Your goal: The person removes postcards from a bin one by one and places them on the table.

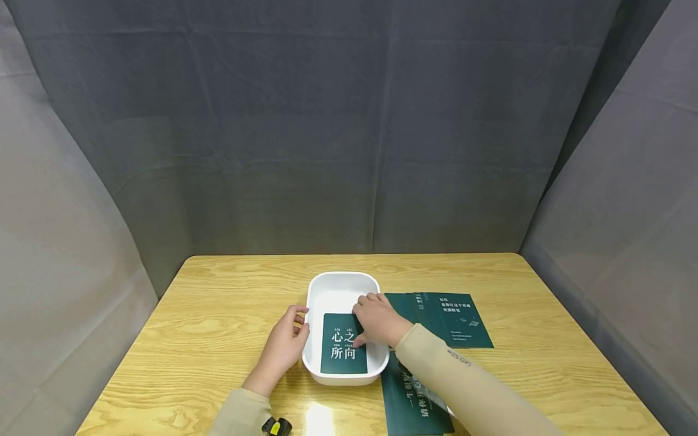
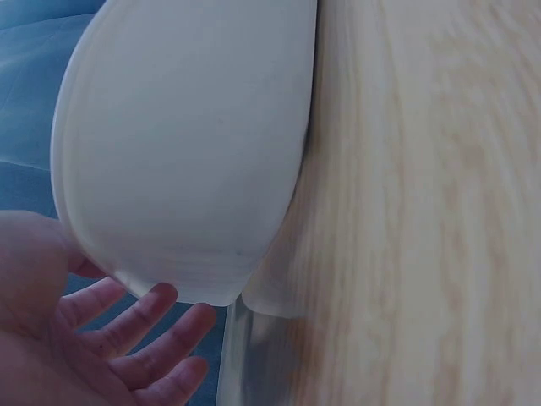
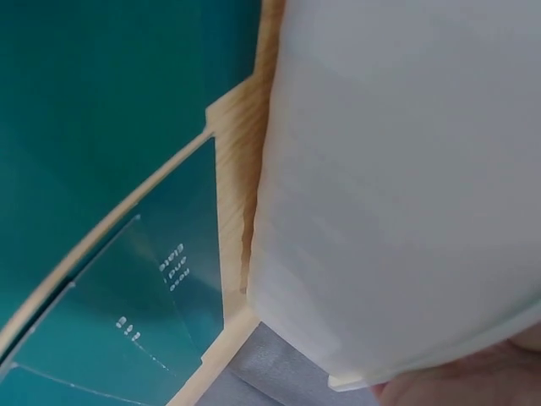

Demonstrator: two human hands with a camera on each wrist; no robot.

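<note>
A white tray (image 1: pixel 343 276) stands at the table's middle front, and a dark green card (image 1: pixel 342 354) with white characters lies flat in it. My right hand (image 1: pixel 369 310) reaches over the tray's right wall; its bent fingers cover and hold the card's top right corner. My left hand (image 1: pixel 296 320) rests against the tray's left wall with relaxed fingers touching the rim. In the left wrist view the fingers (image 2: pixel 135 334) lie spread beside the tray's outer wall (image 2: pixel 186 144). The right wrist view shows the tray wall (image 3: pixel 397 169) and green cards (image 3: pixel 110 101) on the table.
Several green cards (image 1: pixel 452 318) lie fanned on the wooden table (image 1: pixel 218 315) right of the tray. Another green card (image 1: pixel 406 402) lies at the front edge under my right sleeve. Grey cloth walls close in the back and both sides.
</note>
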